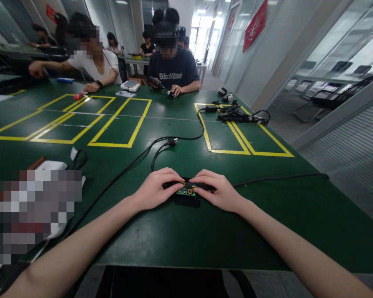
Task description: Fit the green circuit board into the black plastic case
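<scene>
A small green circuit board (190,192) with copper coils lies between my hands at the middle of the near table. Just below it shows a flat black piece (186,201), perhaps part of its casing. My left hand (155,188) is closed, thumb and fingers pinched at the board's left end, where a black cable with a plug (172,142) leads in. My right hand (219,191) is closed at the other end, around a black cable (267,179) with thin blue and yellow wires near the fingertips. The fingers partly hide the board and the wire ends.
Yellow tape rectangles (130,145) mark the green table (236,244). A bundle of black cables and adapters (236,116) lies at the right. At the left is a blurred-out pile (37,207). Across the table, one person (174,66) holds a power drill (156,83); another person (95,66) reaches sideways.
</scene>
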### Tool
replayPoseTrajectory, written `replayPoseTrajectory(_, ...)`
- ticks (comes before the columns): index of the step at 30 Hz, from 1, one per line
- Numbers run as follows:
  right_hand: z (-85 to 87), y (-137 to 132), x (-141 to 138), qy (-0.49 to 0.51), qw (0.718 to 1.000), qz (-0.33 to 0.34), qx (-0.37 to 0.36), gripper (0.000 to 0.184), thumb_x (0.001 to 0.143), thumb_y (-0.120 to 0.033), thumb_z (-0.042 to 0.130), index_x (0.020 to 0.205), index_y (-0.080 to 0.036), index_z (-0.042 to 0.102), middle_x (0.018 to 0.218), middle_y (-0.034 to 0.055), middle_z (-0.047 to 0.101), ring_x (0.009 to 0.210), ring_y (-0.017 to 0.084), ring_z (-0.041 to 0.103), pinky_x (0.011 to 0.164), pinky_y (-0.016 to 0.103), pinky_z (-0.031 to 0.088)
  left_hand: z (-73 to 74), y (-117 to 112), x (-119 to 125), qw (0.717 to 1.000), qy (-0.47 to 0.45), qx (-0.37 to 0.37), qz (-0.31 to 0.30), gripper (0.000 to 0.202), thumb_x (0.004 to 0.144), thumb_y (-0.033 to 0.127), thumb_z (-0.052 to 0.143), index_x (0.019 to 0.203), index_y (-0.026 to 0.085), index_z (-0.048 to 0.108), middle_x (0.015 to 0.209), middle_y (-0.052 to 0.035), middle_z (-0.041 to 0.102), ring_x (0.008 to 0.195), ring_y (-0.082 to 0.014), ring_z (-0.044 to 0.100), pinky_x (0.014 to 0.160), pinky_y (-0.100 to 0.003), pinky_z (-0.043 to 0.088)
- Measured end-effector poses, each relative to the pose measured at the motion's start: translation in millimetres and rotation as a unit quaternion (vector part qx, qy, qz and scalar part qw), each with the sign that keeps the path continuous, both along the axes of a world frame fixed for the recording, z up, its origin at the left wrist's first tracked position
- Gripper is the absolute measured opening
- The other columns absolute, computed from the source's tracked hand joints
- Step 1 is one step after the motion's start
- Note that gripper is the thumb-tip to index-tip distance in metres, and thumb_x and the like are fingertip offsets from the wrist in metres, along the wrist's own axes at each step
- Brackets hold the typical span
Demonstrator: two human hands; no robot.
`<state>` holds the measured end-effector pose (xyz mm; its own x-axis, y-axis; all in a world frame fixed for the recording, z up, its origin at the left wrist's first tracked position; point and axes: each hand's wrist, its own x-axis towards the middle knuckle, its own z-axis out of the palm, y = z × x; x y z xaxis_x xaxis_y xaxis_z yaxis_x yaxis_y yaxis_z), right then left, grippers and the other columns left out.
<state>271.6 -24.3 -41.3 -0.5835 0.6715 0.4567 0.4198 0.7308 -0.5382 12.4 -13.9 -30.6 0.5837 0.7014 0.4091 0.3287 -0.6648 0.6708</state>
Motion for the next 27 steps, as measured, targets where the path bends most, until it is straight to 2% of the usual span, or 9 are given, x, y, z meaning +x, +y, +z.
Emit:
replayPoseTrajectory(4, -0.1, 0.9, -1.1, -0.024, 1.0, -0.013, -0.006, 0.022, 0.103, -0.033, 0.06, 0.113, -0.021, 0.074, 0.091, 0.0066, 0.072, 0.075, 0.017, 0.069, 0.067, 0.028, 0.056, -3.3, 2.7, -0.7, 1.0, 0.008, 0.015, -0.002, 0.021, 0.102, 0.027, 0.06, 0.103, 0.018, 0.079, 0.099, -0.0078, 0.077, 0.092, -0.019, 0.072, 0.089, -0.032, 0.059)
replayPoseTrajectory(9, -0.3, 1.2, -2.0, -0.051, 0.999, -0.014, -0.008, 0.022, 0.104, -0.031, 0.057, 0.111, -0.019, 0.074, 0.092, 0.0065, 0.072, 0.076, 0.017, 0.069, 0.068, 0.028, 0.055, -6.2, 4.0, -1.1, 1.0, 0.02, 0.016, -0.002, 0.021, 0.103, 0.027, 0.06, 0.103, 0.018, 0.078, 0.099, -0.0077, 0.077, 0.093, -0.0193, 0.072, 0.089, -0.032, 0.059)
replayPoseTrajectory(12, 0.4, -0.1, -1.5, -0.063, 0.998, -0.011, -0.011, 0.021, 0.099, -0.031, 0.063, 0.114, -0.019, 0.072, 0.094, 0.0063, 0.071, 0.077, 0.017, 0.069, 0.068, 0.028, 0.055, -6.3, 3.9, -1.0, 1.0, 0.027, 0.014, -0.001, 0.02, 0.102, 0.026, 0.06, 0.103, 0.018, 0.078, 0.099, -0.0075, 0.077, 0.094, -0.0194, 0.072, 0.089, -0.032, 0.059)
replayPoseTrajectory(17, 0.7, -1.4, 2.3, -0.061, 0.998, -0.008, 0.006, 0.037, 0.094, -0.033, 0.07, 0.128, -0.02, 0.065, 0.105, 0.0081, 0.07, 0.081, 0.018, 0.069, 0.062, 0.026, 0.055, -6.4, 4.2, -0.4, 0.999, 0.035, 0.02, 0.003, 0.018, 0.101, 0.024, 0.061, 0.104, 0.018, 0.077, 0.1, -0.0075, 0.077, 0.094, -0.0197, 0.071, 0.088, -0.032, 0.058)
replayPoseTrajectory(22, -3.0, 1.2, 5.4, -0.028, 0.998, 0.025, 0.049, 0.023, 0.095, -0.033, 0.072, 0.114, -0.02, 0.069, 0.102, 0.0079, 0.07, 0.082, 0.017, 0.07, 0.068, 0.027, 0.057, -5.8, 3.9, -0.4, 0.999, 0.034, 0.025, 0.007, 0.015, 0.1, 0.022, 0.063, 0.102, 0.019, 0.078, 0.098, -0.0065, 0.076, 0.094, -0.0198, 0.07, 0.087, -0.032, 0.057)
replayPoseTrajectory(27, -7.3, 2.2, 4.1, -0.002, 0.998, 0.039, 0.058, 0.02, 0.091, -0.034, 0.077, 0.099, -0.018, 0.069, 0.097, 0.0075, 0.069, 0.074, 0.014, 0.066, 0.06, 0.023, 0.054, -4.8, 2.6, 0.6, 0.999, 0.025, 0.016, 0.017, 0.013, 0.098, 0.017, 0.065, 0.096, 0.018, 0.077, 0.096, -0.0052, 0.073, 0.09, -0.0178, 0.069, 0.084, -0.029, 0.056)
